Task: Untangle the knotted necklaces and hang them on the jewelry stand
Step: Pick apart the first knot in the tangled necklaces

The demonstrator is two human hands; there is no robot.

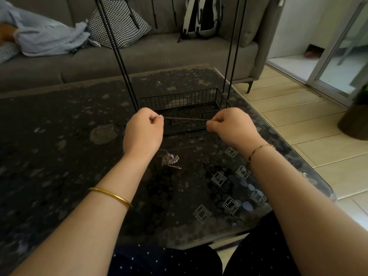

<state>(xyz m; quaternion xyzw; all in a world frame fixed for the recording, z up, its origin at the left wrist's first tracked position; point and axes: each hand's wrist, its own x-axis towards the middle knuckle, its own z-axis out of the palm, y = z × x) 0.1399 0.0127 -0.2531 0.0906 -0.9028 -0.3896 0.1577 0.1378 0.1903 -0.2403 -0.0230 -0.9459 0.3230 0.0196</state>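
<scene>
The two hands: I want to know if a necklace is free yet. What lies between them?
In the head view, a thin chain stretches taut from the left hand to the right hand, both pinching it, seen against the stand's wire basket.

We see a grey sofa (159, 54) behind the dark glass table (59, 136), with a patterned cushion (119, 22) and a backpack (201, 16) on it. At the right, pale floor tiles (298, 116) reach a sliding glass door (342, 62), bright with daylight.

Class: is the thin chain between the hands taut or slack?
Taut: the thin silver chain runs straight from the left hand to the right hand, both pinching it.
</scene>
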